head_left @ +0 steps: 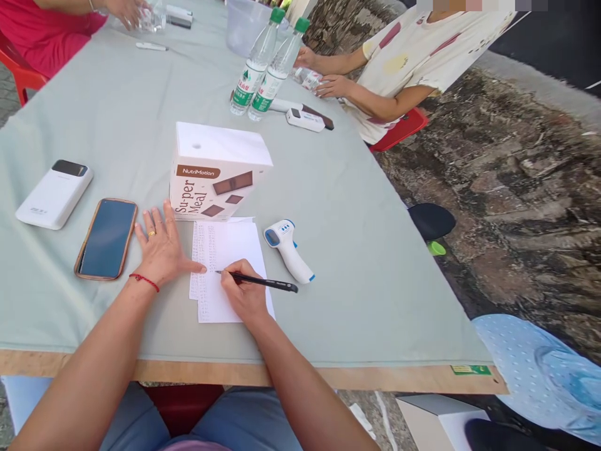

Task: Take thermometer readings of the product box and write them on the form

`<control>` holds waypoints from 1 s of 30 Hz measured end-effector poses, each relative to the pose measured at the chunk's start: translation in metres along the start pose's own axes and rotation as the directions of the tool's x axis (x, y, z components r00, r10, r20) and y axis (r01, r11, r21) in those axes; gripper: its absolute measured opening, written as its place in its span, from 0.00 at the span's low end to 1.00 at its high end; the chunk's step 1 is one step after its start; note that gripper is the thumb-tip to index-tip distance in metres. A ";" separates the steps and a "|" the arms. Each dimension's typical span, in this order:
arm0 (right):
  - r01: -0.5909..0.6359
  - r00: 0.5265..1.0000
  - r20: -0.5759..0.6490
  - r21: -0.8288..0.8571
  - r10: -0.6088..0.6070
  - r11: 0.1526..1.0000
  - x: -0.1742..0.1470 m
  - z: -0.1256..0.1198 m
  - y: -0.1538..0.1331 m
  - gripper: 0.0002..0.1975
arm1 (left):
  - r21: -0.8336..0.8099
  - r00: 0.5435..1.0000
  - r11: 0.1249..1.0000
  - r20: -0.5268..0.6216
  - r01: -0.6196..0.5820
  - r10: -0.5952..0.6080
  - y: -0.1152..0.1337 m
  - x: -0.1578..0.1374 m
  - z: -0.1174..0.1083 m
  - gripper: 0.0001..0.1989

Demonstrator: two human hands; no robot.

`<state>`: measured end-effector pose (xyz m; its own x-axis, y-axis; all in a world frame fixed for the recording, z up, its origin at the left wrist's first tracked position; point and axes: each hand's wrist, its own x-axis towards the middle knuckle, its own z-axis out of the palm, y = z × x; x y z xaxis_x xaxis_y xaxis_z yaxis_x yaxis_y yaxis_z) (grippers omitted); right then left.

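My right hand [245, 289] is closed around a black pen [272, 284], its tip at the white paper [239, 247]. Small handwritten columns run down the paper's left side, and another sheet lies partly beneath it. My left hand [162, 247] lies flat with fingers spread, the thumb on the paper's left edge. Just left of it rests a phone [107, 239] in a brown-edged case. Behind the paper stands a white and brown NutriMotion box [220, 172]. To the right of the paper lies a white and blue infrared thermometer [290, 250].
A white power bank [55, 193] lies at the left. Two green-capped water bottles [263, 75] stand beyond the box, near a white device [305, 119] and a plastic tub [239, 28]. Two other people sit at the table's far sides, each with hands at a clear bottle.
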<state>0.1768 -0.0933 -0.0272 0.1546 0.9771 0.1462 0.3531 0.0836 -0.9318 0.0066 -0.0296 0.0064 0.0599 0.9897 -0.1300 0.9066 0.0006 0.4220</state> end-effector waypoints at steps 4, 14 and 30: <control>-0.019 1.000 -0.011 0.007 0.019 1.000 -0.001 -0.001 -0.002 0.06 | 0.009 1.000 1.000 -0.013 -0.006 0.006 -0.002 0.001 0.002 0.80; -0.034 0.999 -0.020 -0.005 0.034 0.999 0.000 -0.001 0.001 0.07 | 0.012 1.000 1.000 0.014 -0.003 0.002 0.000 0.000 -0.002 0.79; 0.327 0.940 0.023 -0.356 -0.342 0.875 0.015 -0.011 0.028 0.18 | -0.620 0.959 0.766 -0.284 -0.173 -0.014 -0.025 0.036 -0.012 0.62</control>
<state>0.1990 -0.0781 -0.0474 0.0036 0.8940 0.4481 0.6885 0.3228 -0.6494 -0.0187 0.0073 0.0017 -0.0742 0.9894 0.1245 0.4247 -0.0816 0.9016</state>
